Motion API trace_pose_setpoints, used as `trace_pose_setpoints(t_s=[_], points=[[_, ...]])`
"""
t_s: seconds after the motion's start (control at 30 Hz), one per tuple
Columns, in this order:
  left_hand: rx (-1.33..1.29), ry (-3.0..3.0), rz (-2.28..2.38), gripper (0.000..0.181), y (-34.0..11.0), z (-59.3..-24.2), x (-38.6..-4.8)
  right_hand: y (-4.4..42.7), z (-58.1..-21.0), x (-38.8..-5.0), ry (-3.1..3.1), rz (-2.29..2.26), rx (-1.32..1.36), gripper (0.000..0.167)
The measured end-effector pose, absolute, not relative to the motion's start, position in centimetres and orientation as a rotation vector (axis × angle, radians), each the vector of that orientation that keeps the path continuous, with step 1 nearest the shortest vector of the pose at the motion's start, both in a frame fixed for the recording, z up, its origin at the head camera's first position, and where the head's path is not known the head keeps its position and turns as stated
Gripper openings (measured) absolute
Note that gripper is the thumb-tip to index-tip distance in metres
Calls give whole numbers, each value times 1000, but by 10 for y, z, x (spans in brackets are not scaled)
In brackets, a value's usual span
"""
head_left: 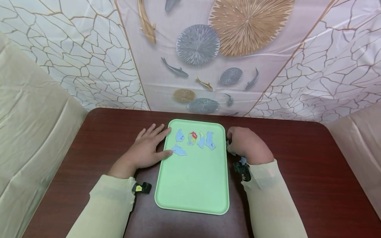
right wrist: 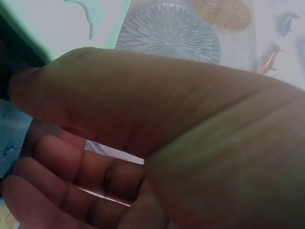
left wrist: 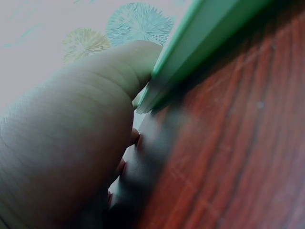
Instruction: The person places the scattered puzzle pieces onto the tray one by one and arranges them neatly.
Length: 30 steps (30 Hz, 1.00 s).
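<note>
My left hand [head_left: 145, 152] lies with fingers spread by the upper left edge of the green tray [head_left: 191, 185]; its thumb [left wrist: 136, 62] touches the rim. Near the thumb tip lies a blue piece [head_left: 179, 150]. Along the tray's top are more flat pieces: a small blue one [head_left: 180, 135], a red, yellow and blue one [head_left: 192, 138], a narrow blue-yellow one [head_left: 201, 140] and a long blue one [head_left: 210, 140]. Beside the tray's right rim, my right hand [head_left: 248, 145] curls its fingers over blue pieces [right wrist: 12, 138]; whether it pinches one is hidden.
Another blue piece [head_left: 243, 161] lies by the right wrist. The tray rests on a dark red-brown table [head_left: 312, 172]. A patterned cloth [head_left: 199, 79] hangs behind the table, with pale cloth at both sides.
</note>
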<state>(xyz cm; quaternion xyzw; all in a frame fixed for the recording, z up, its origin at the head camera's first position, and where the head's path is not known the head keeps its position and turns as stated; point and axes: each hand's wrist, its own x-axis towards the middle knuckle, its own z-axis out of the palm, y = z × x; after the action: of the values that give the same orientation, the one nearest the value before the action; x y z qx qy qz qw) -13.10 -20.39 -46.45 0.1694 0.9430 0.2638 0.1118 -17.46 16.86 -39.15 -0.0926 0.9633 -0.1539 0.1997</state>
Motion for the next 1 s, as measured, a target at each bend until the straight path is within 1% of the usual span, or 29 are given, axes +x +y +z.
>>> trace_pose_setpoints(t_s=[0.07, 0.23, 0.37, 0.6, 1.0], points=[[498, 2772, 772, 90, -204, -465, -131, 169, -392, -175, 2681, -437, -248, 27], [498, 2777, 768, 90, -203, -466, -131, 170, -393, -175, 2682, -437, -247, 23], [496, 2778, 766, 90, -204, -466, -131, 170, -393, -176, 2679, -433, -249, 22], [501, 2781, 776, 90, -204, -466, -131, 171, -394, -177, 2670, -426, -230, 14], [496, 2792, 760, 90, -204, -468, -132, 177, -383, -170, 2714, -474, -202, 19]])
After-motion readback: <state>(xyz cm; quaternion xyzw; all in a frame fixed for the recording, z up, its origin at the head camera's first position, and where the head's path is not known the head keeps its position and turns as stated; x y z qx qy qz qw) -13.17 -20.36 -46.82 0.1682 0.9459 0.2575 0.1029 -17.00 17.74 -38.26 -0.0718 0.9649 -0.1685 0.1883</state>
